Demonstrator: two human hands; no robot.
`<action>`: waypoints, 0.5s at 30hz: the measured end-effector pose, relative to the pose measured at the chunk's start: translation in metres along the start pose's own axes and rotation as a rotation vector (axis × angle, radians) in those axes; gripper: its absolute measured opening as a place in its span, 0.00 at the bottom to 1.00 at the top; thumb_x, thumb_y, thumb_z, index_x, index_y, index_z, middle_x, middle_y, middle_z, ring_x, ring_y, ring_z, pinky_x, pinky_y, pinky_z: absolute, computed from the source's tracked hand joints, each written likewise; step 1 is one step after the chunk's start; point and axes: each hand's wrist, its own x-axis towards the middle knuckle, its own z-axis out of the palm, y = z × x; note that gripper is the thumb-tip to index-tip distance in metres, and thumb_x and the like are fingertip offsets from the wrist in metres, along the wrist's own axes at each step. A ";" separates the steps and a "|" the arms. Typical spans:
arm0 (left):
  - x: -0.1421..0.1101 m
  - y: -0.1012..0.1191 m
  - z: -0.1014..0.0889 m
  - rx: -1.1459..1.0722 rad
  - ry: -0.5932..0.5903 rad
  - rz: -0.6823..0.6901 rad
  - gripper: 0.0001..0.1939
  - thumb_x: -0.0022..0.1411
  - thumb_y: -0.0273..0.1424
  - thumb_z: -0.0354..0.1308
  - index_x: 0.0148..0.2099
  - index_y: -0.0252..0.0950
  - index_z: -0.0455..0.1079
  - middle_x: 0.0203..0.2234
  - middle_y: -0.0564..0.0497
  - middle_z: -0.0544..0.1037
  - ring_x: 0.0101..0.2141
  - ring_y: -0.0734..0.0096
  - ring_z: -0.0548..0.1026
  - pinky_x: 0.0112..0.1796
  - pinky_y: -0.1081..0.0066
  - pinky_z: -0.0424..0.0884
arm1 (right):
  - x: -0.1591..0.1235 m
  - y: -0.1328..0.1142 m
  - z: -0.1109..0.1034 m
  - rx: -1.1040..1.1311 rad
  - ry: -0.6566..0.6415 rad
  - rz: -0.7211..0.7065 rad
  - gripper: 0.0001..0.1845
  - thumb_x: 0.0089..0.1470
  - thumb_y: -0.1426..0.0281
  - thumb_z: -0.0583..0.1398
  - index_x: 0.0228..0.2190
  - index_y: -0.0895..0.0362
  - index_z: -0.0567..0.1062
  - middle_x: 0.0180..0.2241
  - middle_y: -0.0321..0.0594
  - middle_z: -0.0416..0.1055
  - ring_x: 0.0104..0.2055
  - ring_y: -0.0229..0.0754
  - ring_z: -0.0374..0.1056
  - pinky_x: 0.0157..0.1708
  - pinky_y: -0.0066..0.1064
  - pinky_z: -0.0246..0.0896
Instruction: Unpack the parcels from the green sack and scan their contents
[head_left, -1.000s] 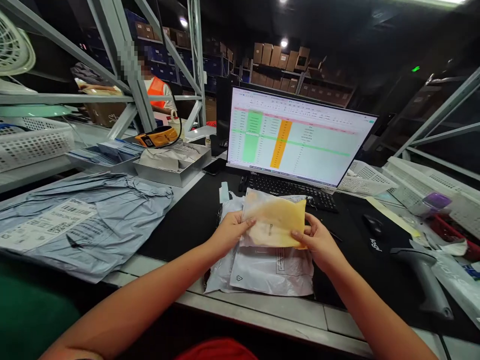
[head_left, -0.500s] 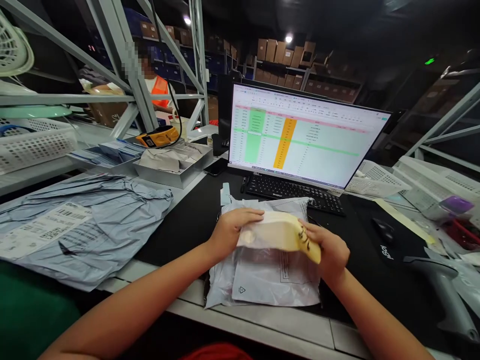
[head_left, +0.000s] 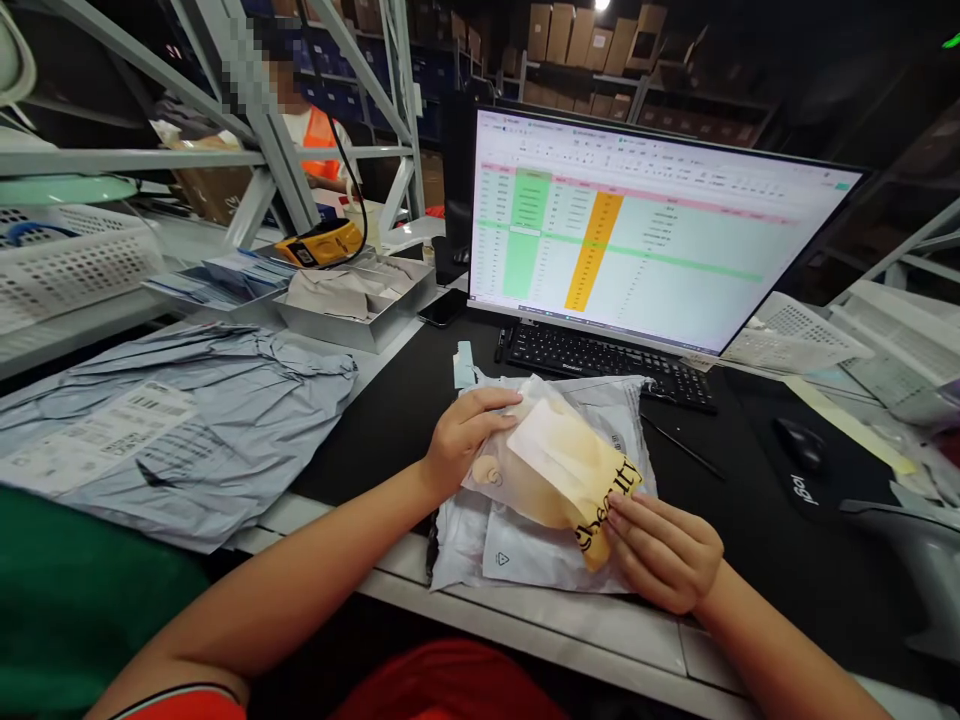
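Between my two hands is a small pouch (head_left: 559, 455), whitish and see-through at one end, yellow with dark lettering at the other. My left hand (head_left: 469, 435) pinches its pale end, near a round button-like spot. At the lettered yellow end, the fingers of my right hand (head_left: 664, 545) are closed on the edge. Something flat and white shows through the pouch; its kind is unclear. Underneath lies a grey plastic mailing bag (head_left: 517, 555) with a recycling mark, flat on the black mat (head_left: 375, 430) at the desk's front edge.
A large grey mailing bag (head_left: 247, 420) with a label lies at left. Behind stand a keyboard (head_left: 607, 362) and a monitor (head_left: 675, 230) showing a spreadsheet. A mouse (head_left: 799, 445) and scanner (head_left: 911, 560) are at right; a metal tray (head_left: 337, 330) and phone (head_left: 444, 307) are at back left.
The pouch has been tilted and turned so its broad face and lettering show. My right hand has moved lower with the yellow end. The view has shifted a little.
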 end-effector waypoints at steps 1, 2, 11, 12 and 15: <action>0.000 0.001 -0.001 -0.002 0.007 -0.005 0.07 0.66 0.24 0.61 0.46 0.35 0.75 0.51 0.43 0.79 0.49 0.63 0.78 0.49 0.61 0.77 | -0.002 0.000 0.002 0.001 0.014 0.007 0.11 0.58 0.82 0.61 0.27 0.59 0.78 0.30 0.36 0.80 0.43 0.42 0.79 0.54 0.34 0.74; 0.000 0.002 -0.002 -0.003 0.012 -0.008 0.07 0.66 0.23 0.61 0.46 0.35 0.75 0.50 0.44 0.79 0.49 0.63 0.78 0.49 0.61 0.77 | -0.003 0.001 0.004 0.002 0.029 0.009 0.11 0.58 0.81 0.61 0.26 0.58 0.78 0.29 0.36 0.80 0.42 0.42 0.79 0.53 0.34 0.75; 0.000 0.009 -0.006 0.000 0.021 0.016 0.08 0.66 0.21 0.59 0.46 0.36 0.73 0.51 0.44 0.79 0.52 0.62 0.77 0.51 0.59 0.77 | -0.014 0.002 0.017 0.043 0.072 -0.009 0.11 0.58 0.80 0.60 0.27 0.58 0.78 0.30 0.37 0.78 0.40 0.40 0.77 0.50 0.36 0.77; 0.000 0.008 -0.005 -0.004 0.018 0.011 0.09 0.66 0.20 0.59 0.46 0.36 0.73 0.51 0.44 0.79 0.53 0.62 0.77 0.51 0.59 0.77 | -0.015 0.002 0.016 0.045 0.076 -0.010 0.11 0.57 0.80 0.60 0.27 0.58 0.78 0.30 0.36 0.77 0.39 0.40 0.76 0.50 0.36 0.77; -0.001 0.005 -0.004 -0.040 -0.003 -0.058 0.07 0.66 0.22 0.59 0.44 0.37 0.74 0.50 0.44 0.79 0.52 0.64 0.77 0.51 0.60 0.76 | -0.012 0.001 0.009 0.030 0.070 -0.039 0.10 0.55 0.82 0.62 0.28 0.57 0.80 0.30 0.35 0.76 0.36 0.38 0.73 0.49 0.35 0.77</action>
